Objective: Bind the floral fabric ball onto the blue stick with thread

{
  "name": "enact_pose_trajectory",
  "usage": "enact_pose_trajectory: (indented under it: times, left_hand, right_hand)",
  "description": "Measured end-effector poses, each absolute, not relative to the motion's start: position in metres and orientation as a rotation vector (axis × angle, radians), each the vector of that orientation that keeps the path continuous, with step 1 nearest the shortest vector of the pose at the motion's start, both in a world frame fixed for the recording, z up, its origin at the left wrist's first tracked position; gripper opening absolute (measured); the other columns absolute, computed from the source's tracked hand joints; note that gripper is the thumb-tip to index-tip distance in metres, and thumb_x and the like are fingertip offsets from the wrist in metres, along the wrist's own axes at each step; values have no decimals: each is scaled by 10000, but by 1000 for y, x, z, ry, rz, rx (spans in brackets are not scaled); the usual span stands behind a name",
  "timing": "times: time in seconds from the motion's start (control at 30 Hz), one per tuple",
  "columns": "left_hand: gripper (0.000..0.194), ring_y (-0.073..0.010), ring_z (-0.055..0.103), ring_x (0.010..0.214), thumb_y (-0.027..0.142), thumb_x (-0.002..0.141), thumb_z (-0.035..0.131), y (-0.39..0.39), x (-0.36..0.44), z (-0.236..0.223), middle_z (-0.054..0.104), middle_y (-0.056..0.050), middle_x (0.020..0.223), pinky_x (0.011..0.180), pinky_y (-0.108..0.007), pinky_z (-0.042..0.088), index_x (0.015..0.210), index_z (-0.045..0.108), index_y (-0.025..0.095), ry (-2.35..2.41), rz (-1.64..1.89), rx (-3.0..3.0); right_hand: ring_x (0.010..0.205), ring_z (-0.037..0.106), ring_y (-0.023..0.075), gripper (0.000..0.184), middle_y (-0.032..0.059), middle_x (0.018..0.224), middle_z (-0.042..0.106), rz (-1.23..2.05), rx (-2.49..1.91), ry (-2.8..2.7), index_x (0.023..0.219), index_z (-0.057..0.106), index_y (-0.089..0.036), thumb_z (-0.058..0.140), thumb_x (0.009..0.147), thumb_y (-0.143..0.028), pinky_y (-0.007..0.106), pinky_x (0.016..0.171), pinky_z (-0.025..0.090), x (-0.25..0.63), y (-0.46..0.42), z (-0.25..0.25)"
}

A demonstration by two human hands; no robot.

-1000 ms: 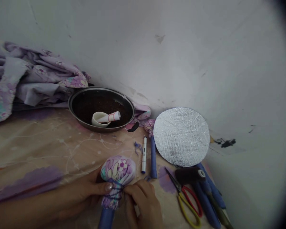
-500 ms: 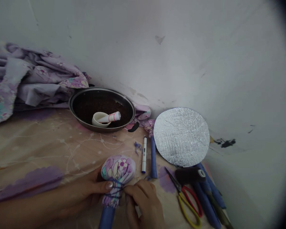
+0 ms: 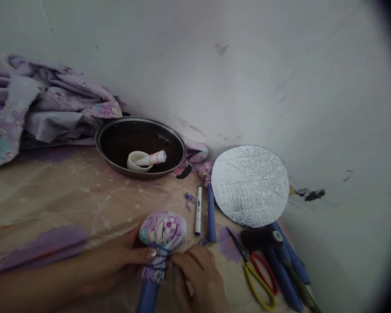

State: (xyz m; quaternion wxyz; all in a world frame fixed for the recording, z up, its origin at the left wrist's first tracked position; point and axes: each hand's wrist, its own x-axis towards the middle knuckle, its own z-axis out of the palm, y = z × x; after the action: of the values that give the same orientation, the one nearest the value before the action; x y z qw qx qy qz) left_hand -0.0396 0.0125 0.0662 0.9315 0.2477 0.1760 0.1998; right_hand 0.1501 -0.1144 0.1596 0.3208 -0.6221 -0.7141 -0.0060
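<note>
A blue stick [image 3: 148, 298] topped with a stuffed ball of purple floral cloth [image 3: 163, 229] lies on the patterned table cover near me. Dark thread is wound around the neck of the cloth ball [image 3: 157, 264]. My left hand [image 3: 122, 258] grips that neck, thumb pressed across the thread. My right hand [image 3: 198, 276] is closed in a pinch at the right side of the neck, on the thread. The thread end itself is too thin to follow.
A dark pan [image 3: 140, 148] holds brown grains, a white cup and a small roll. Nearby lie a white marker [image 3: 198, 209], a second blue stick with cloth top [image 3: 210, 213], a silver foil disc [image 3: 249, 184], scissors [image 3: 256, 271], a dark thread spool [image 3: 261, 238], more blue sticks [image 3: 286, 269]. Purple fabric [image 3: 45, 104] is heaped at left.
Both hands keep their hold at the neck of the cloth ball; only small shifts of fingers and view show.
</note>
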Motion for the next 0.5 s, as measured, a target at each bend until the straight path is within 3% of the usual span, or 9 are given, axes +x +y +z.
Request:
enact_pose_trajectory:
  times: [0.2, 0.33, 0.43, 0.5]
  left_hand:
    - [720, -315, 850, 1345, 423, 786, 1200, 12, -43, 57, 958, -33, 1347, 1162, -363, 698, 1448, 922, 367, 386, 416, 526]
    - [806, -365, 854, 1385, 477, 797, 1181, 12, -42, 53, 950, -70, 1418, 1197, -446, 710, 1527, 873, 332, 400, 399, 562]
    - [877, -408, 847, 1398, 518, 735, 1195, 13, -41, 59, 966, -30, 1340, 1178, -443, 715, 1528, 865, 344, 408, 400, 593]
    - [859, -402, 847, 1379, 478, 771, 1180, 15, -43, 67, 975, -12, 1251, 1155, -415, 720, 1558, 852, 374, 394, 413, 612]
  right_hand:
    - [809, 804, 219, 412, -3, 907, 807, -52, -1660, -1790, 1073, 802, -293, 646, 924, 59, 314, 814, 641, 143, -115, 155]
    - [782, 793, 224, 389, -15, 877, 784, -54, -1657, -1767, 1053, 759, -305, 648, 921, 43, 322, 781, 607, 141, -114, 151]
    - [776, 792, 219, 380, -25, 869, 784, -66, -1663, -1758, 1039, 740, -311, 633, 954, 43, 326, 772, 589, 140, -113, 151]
    - [782, 796, 212, 382, -32, 875, 792, -68, -1660, -1763, 1045, 736, -316, 621, 976, 42, 329, 783, 584, 140, -112, 151]
